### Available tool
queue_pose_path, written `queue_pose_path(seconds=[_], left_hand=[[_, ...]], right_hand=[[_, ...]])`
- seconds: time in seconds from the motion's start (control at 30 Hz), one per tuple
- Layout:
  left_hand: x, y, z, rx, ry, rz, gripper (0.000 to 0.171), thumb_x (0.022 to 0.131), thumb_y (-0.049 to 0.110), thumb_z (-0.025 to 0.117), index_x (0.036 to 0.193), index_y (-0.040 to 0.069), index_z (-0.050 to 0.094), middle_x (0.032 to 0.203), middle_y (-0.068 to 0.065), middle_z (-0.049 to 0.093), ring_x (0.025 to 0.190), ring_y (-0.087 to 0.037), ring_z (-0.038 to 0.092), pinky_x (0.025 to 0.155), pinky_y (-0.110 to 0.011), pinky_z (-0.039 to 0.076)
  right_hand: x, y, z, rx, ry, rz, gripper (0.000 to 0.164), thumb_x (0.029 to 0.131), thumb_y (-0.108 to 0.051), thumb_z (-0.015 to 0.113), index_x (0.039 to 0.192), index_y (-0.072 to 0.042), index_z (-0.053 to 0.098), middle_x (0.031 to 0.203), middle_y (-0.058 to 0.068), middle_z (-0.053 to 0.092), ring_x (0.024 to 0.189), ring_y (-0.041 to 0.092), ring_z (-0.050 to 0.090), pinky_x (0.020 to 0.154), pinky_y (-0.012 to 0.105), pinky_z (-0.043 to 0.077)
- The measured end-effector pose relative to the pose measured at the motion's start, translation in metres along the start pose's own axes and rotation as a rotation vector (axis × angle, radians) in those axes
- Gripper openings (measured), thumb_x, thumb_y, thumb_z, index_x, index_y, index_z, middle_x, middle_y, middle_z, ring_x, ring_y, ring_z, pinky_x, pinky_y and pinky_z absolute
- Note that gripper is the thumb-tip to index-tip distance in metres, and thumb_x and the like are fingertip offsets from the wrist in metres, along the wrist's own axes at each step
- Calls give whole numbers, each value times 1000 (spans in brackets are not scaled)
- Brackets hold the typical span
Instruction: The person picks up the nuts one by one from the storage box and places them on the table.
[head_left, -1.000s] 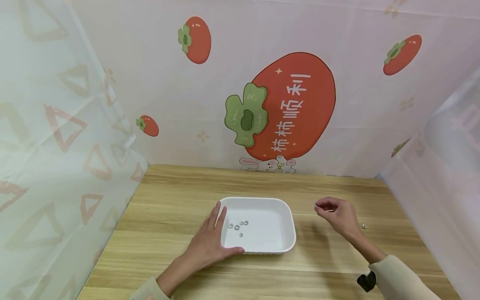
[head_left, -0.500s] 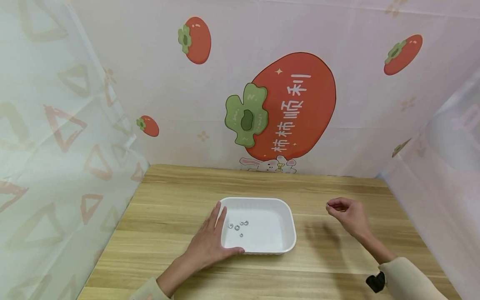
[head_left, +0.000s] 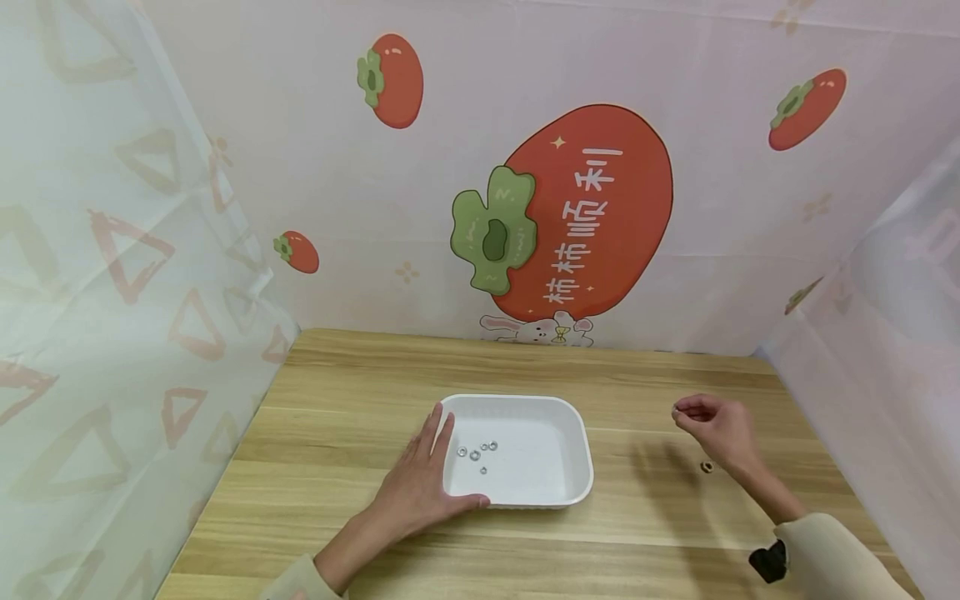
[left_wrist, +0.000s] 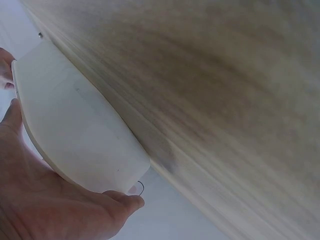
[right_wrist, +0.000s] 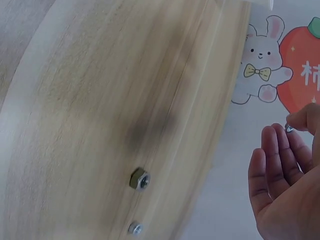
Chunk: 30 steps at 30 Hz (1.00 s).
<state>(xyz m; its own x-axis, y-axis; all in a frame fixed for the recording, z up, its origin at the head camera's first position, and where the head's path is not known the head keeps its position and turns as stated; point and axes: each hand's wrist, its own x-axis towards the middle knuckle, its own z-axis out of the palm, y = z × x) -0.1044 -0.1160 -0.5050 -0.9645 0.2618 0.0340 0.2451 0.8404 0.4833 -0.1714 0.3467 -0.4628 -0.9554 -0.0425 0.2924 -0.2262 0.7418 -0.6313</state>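
My left hand (head_left: 416, 483) rests against the white tray (head_left: 555, 502), its spread, straight fingers along the left rim and its thumb along the front edge. Several small metal nuts (head_left: 475, 456) lie in the tray's left half. To the right, above the table, my right hand (head_left: 716, 429) pinches a small silvery nut (right_wrist: 289, 128) between thumb and fingertips, the other fingers loosely bent. On the wood below it, the right wrist view has a larger hex nut (right_wrist: 140, 179) and a smaller nut (right_wrist: 135, 228); the head view reveals one nut (head_left: 707, 467) beside the forearm.
The wooden tabletop (head_left: 360, 375) meets a printed cloth backdrop (head_left: 720, 275) at the back, with cloth walls on the left (head_left: 112, 333) and right (head_left: 900, 350). A black strap piece (head_left: 768, 561) shows at the right sleeve.
My right hand has moved right, away from the tray, still pinching the nut. A nut formerly covered by that arm now shows, while another is now hidden. Left hand and tray stay put.
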Motion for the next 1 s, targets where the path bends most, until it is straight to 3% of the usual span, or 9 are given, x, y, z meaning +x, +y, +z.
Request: queue_pose_path(seconds=[0.3, 0.7, 1.0], left_hand=[[1, 0, 1, 3, 5, 1, 135, 73, 82, 78, 169, 4, 21, 178, -14, 8, 156, -45, 30, 121, -60, 37], [1, 0, 1, 2, 5, 1, 135, 73, 81, 78, 169, 5, 21, 178, -14, 8, 156, -46, 30, 120, -59, 38], [1, 0, 2, 15, -5, 2, 136, 73, 82, 77, 169, 5, 20, 178, -15, 7, 157, -45, 29, 121, -59, 38]], right_hand=[[-2, 16, -7, -59, -4, 7, 8, 91, -3, 80, 98, 1, 80, 85, 12, 79, 68, -7, 65, 60, 13, 52], [-4, 27, -18, -145, -35, 25, 9, 94, -9, 77, 99, -2, 80, 85, 8, 78, 66, -3, 63, 56, 21, 51], [-6, 41, -27, -172, -103, 60, 10, 95, -8, 73, 96, 2, 77, 81, 8, 76, 56, 19, 66, 49, 26, 51]])
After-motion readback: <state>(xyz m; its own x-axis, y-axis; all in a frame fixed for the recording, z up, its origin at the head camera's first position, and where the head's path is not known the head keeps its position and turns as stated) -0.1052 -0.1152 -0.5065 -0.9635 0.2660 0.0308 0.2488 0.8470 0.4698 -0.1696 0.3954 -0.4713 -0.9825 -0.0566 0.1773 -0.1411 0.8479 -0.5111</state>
